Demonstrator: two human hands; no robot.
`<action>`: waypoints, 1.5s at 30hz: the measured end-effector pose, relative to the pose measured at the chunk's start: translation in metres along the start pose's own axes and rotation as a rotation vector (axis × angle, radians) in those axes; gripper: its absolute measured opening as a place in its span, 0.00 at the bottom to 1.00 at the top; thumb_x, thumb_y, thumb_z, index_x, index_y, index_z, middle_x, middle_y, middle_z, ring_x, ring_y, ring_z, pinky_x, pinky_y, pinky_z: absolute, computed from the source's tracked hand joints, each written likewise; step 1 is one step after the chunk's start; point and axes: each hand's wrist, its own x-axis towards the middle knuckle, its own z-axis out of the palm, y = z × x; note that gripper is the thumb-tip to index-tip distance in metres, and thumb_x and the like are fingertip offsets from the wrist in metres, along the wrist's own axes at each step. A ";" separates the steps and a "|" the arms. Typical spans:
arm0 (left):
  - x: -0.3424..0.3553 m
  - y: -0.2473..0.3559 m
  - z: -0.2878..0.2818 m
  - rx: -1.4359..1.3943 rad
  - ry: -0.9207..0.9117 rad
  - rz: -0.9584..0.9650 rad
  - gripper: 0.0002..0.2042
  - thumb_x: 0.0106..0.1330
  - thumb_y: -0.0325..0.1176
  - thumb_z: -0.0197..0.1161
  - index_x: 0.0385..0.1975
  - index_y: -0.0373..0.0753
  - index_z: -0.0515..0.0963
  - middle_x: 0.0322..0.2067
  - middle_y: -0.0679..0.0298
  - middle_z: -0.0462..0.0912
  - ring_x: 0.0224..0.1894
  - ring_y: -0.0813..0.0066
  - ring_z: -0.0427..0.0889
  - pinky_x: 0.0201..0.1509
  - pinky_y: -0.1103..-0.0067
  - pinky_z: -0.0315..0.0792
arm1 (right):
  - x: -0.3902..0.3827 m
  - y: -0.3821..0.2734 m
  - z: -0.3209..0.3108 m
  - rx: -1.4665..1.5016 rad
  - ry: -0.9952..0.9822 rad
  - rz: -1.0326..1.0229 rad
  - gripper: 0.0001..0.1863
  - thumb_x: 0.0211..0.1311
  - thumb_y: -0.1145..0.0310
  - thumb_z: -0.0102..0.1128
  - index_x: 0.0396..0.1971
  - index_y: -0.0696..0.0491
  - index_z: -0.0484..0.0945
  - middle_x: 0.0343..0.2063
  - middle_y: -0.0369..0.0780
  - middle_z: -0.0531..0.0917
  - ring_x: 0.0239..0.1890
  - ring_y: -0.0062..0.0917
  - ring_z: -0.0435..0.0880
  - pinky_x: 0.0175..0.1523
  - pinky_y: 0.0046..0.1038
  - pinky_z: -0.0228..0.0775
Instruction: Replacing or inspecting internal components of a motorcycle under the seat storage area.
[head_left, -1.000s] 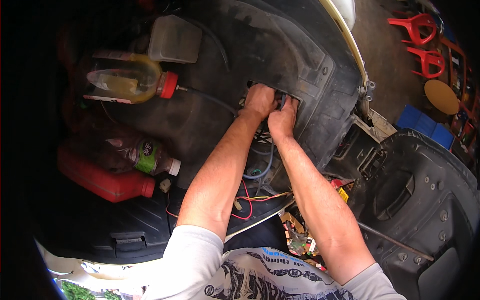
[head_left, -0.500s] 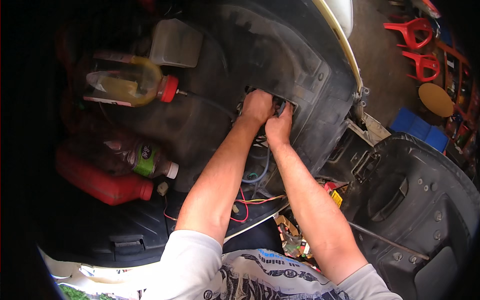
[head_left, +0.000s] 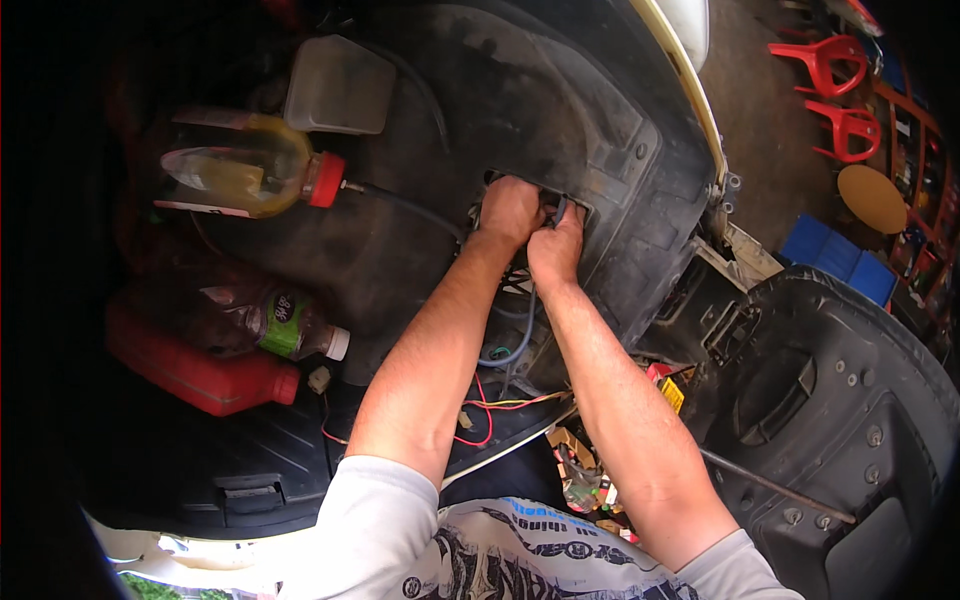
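Note:
In the head view both hands reach into a rectangular opening in the dark plastic floor (head_left: 420, 150) of a vehicle compartment. My left hand (head_left: 508, 208) is bent into the opening, fingers closed and mostly hidden. Just right of it, my right hand (head_left: 556, 240) pinches a dark grey-blue piece (head_left: 562, 210), perhaps a hose. Below run a blue-grey hose (head_left: 520, 350) and red and yellow wires (head_left: 485, 410). A bottle of yellow liquid (head_left: 245, 165) with a red cap lies at left, a thin hose leading from it toward the opening.
Left are a translucent container (head_left: 340, 85), a green-labelled bottle (head_left: 285, 325) and a red jug (head_left: 205, 380). A dark moulded panel (head_left: 840, 400) with a metal rod (head_left: 780, 486) is at right. Red chairs (head_left: 830, 70), a round board (head_left: 870, 195) and blue bins (head_left: 835, 255) stand beyond.
Both hands appear slightly lower in the picture than one second ago and stay in the opening. The bottles shift slightly left in view; little else differs.

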 end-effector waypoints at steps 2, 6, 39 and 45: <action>0.002 0.005 0.001 -0.019 0.017 0.014 0.12 0.48 0.37 0.69 0.30 0.39 0.82 0.32 0.51 0.82 0.38 0.53 0.81 0.44 0.65 0.75 | 0.003 0.004 -0.003 -0.016 0.015 -0.022 0.24 0.48 0.85 0.43 0.50 0.63 0.69 0.53 0.52 0.68 0.58 0.49 0.64 0.63 0.36 0.56; 0.004 -0.001 0.005 -0.007 0.030 0.032 0.12 0.48 0.36 0.69 0.30 0.39 0.82 0.33 0.52 0.82 0.39 0.54 0.81 0.44 0.65 0.75 | 0.001 -0.004 -0.001 -0.001 0.018 -0.032 0.25 0.49 0.85 0.43 0.52 0.65 0.68 0.57 0.55 0.65 0.61 0.50 0.61 0.66 0.36 0.52; 0.006 0.022 0.020 0.159 0.031 -0.032 0.16 0.49 0.32 0.60 0.40 0.38 0.78 0.40 0.47 0.80 0.41 0.43 0.78 0.46 0.59 0.73 | -0.204 -0.039 -0.156 0.765 -0.325 0.388 0.14 0.70 0.72 0.41 0.49 0.61 0.71 0.38 0.42 0.80 0.40 0.23 0.79 0.48 0.25 0.71; 0.020 -0.022 0.033 0.172 0.256 0.144 0.19 0.47 0.26 0.56 0.43 0.37 0.77 0.42 0.46 0.79 0.47 0.44 0.75 0.51 0.61 0.70 | -0.225 -0.047 -0.169 0.875 -0.381 0.423 0.14 0.71 0.72 0.42 0.48 0.62 0.72 0.40 0.43 0.80 0.39 0.23 0.80 0.50 0.24 0.71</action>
